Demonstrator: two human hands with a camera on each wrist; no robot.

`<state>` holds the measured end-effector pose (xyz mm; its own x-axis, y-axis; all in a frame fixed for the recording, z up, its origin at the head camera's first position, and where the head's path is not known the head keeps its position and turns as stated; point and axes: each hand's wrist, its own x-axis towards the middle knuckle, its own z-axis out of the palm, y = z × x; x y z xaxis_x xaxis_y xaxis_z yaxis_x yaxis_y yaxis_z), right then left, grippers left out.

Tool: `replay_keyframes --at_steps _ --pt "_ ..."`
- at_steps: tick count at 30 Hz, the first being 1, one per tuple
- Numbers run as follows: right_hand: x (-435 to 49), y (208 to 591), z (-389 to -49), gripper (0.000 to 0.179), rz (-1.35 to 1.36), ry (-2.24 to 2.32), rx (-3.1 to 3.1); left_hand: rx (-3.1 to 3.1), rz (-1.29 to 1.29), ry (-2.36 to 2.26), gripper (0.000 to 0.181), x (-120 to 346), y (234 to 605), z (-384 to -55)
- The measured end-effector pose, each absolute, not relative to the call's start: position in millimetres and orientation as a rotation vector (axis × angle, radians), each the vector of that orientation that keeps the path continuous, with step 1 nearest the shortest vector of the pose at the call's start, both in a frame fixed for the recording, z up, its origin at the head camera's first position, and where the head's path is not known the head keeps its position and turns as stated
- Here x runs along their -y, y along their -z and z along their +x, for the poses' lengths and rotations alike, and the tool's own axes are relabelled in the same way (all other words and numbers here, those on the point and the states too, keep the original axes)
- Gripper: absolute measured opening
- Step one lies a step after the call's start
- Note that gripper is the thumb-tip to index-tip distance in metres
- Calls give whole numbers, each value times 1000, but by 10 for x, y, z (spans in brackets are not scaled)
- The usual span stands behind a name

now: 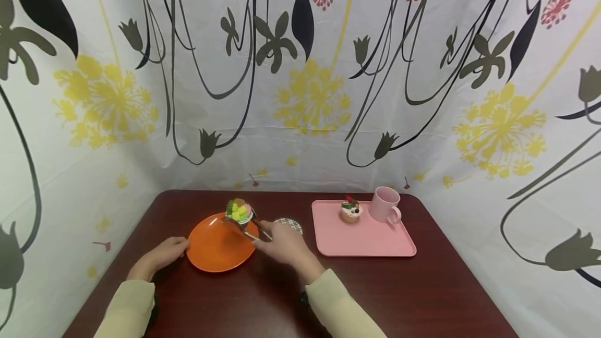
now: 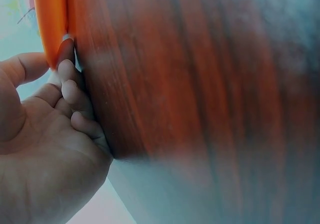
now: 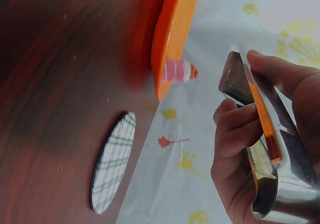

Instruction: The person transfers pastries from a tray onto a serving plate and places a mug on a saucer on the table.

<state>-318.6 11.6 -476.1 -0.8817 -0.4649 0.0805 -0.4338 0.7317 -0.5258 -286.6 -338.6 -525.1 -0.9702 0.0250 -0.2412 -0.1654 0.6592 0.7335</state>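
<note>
An orange plate lies on the table's left part. My left hand pinches its left rim, thumb on top and fingers beneath, as the left wrist view shows the hand at the plate's edge. On the plate's far right side is a small cake with green and yellow topping; the right wrist view shows the cake's striped pink side. My right hand grips metal tongs. Their tips appear around the cake from the head; at the right wrist they look apart from it, so contact cannot be told.
A round checked coaster lies right of the plate, partly behind my right hand. Farther right is a pink tray bearing a cupcake with berry topping and a pink mug. Floral-printed cloth encloses the table's back and sides.
</note>
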Motion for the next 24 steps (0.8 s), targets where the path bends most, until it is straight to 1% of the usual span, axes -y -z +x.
replay_keyframes --at_steps 12,24 --pt "59 4845 -3128 65 -740 822 -2845 -2638 -143 -1199 29 3379 5231 -2857" --pt "251 4954 -3114 67 -779 775 -2827 -2619 -52 -1208 28 3444 5286 -2881"
